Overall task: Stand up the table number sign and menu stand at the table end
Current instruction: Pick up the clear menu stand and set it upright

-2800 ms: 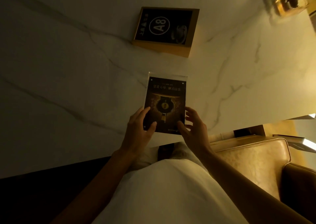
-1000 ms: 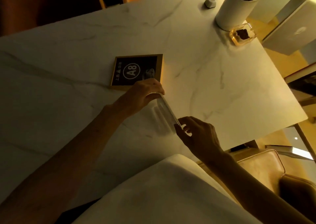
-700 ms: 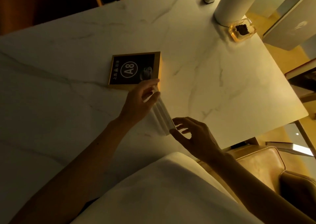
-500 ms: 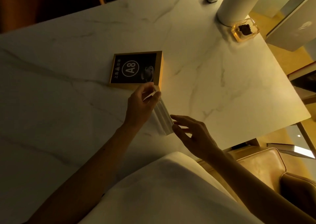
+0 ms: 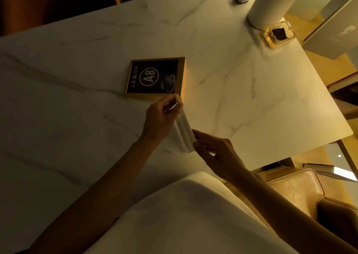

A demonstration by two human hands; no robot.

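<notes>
While on edge, menu stand [image 5: 185,129] between both hands' fingers [image 5: 175,106].

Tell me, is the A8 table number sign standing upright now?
No, the A8 sign lies flat, face up, on the marble table.

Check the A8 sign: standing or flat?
Flat. The A8 sign lies face-up on the table, its whole printed front facing the camera. Both hands are on the menu stand, not the sign.
</notes>
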